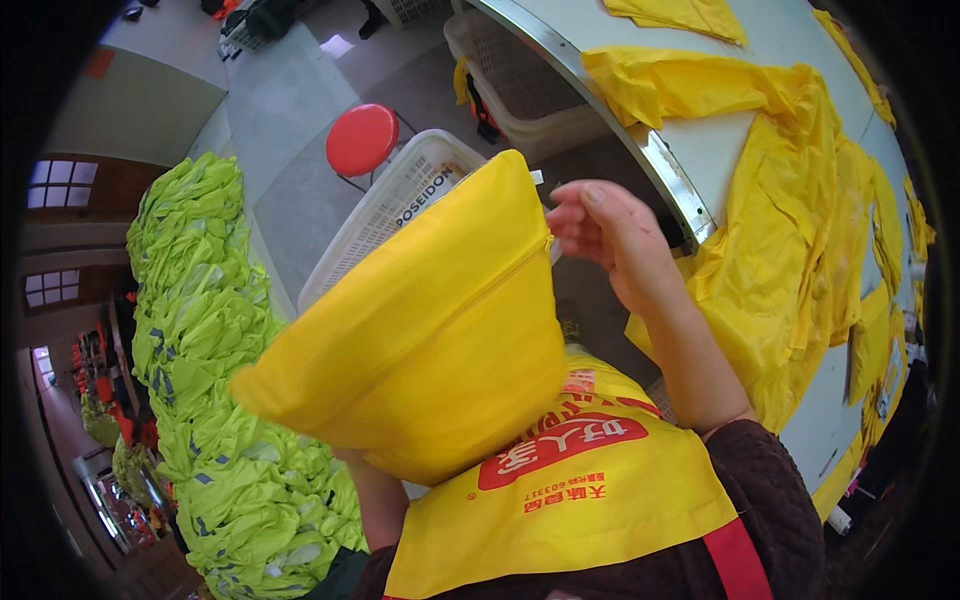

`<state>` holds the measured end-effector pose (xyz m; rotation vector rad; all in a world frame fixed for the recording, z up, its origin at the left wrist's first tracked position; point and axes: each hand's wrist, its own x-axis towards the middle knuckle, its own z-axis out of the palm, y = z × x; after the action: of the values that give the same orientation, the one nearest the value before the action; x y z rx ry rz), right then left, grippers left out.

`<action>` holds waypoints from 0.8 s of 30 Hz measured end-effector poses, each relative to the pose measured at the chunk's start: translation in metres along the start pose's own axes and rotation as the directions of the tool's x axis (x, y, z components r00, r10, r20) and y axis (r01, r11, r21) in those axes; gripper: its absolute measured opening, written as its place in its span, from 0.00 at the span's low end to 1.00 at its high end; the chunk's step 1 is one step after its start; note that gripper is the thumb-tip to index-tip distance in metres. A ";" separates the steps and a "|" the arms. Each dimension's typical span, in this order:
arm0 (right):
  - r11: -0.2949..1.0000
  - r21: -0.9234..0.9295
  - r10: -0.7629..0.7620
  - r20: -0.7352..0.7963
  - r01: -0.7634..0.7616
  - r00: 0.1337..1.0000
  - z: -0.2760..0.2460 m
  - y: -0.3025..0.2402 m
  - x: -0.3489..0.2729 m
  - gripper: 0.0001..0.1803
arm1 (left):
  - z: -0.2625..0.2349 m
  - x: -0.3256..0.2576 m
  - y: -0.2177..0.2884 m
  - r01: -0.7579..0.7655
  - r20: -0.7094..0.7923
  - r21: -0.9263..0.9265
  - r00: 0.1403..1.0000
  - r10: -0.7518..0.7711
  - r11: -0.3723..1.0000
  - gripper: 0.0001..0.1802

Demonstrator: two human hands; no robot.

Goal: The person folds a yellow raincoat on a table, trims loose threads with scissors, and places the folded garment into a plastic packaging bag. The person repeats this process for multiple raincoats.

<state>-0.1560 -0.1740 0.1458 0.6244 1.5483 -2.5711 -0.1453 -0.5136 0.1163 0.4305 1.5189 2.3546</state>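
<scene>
A yellow fabric pouch (420, 330) with a zip along one side is held up in front of me, tilted, with a small white tag at its upper corner. Beside that corner, near the end of the zip, my right hand (625, 240) has its fingers loosely curved and its thumb apart. I see nothing in it. My left forearm (378, 500) goes up behind the pouch's lower part, which hides the fingers, so their grip does not show. I wear a yellow apron (560, 520) with red print and a red strap.
On the right, yellow garments (790, 230) lie across a pale metal-edged table (690, 150). A heap of lime-green garments (205, 350) runs along the left. Ahead are a white basket (345, 230), a red round stool (362, 140) and another white basket (540, 125) by the table.
</scene>
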 end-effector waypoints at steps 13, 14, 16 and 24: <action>0.897 0.442 -0.231 0.466 0.002 0.854 0.020 0.002 -0.016 0.48 | -0.003 0.000 0.013 -0.780 0.784 0.620 0.611 0.109 -0.086 0.18; 0.904 0.427 -0.248 0.476 0.025 0.844 0.018 0.005 -0.015 0.49 | -0.006 0.001 0.011 -0.785 0.794 0.608 0.599 0.107 -0.119 0.19; 0.884 0.465 -0.230 0.514 -0.044 0.826 0.014 0.009 -0.011 0.45 | -0.012 0.005 0.006 -0.794 0.815 0.578 0.573 0.086 -0.189 0.20; 0.925 0.350 -0.316 0.492 0.148 0.811 0.006 0.022 -0.029 0.38 | -0.024 0.014 0.005 -0.810 0.866 0.456 0.500 -0.028 -0.367 0.20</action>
<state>-0.1255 -0.1940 0.1415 -0.3098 1.1113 -2.8273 -0.1680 -0.5299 0.1120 2.3283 2.7084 0.1180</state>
